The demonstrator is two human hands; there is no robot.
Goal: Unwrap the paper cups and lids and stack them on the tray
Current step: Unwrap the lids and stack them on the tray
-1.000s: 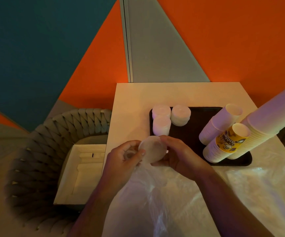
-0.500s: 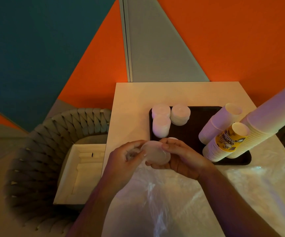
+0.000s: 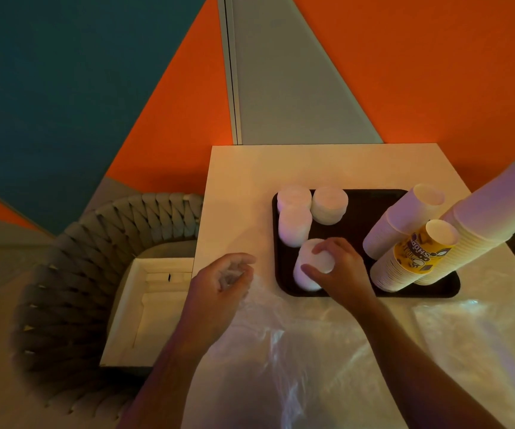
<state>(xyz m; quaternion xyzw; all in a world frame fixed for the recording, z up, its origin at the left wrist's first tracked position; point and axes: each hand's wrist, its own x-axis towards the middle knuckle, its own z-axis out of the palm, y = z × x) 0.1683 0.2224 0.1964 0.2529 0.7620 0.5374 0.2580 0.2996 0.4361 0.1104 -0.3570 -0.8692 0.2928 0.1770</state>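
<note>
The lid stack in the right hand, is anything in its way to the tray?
Nothing visible. The right hand is setting the lid stack down on a bare front part of the tray, just in front of the other lid stacks.

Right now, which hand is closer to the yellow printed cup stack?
Right. The right hand rests on a lid stack on the tray, just left of the yellow printed cup stack; the left hand holds plastic wrap off the tray, farther left.

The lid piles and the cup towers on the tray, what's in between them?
In the head view, only bare dark tray lies between the lid stacks and the cup stacks; nearer, the right hand reaches in.
</note>
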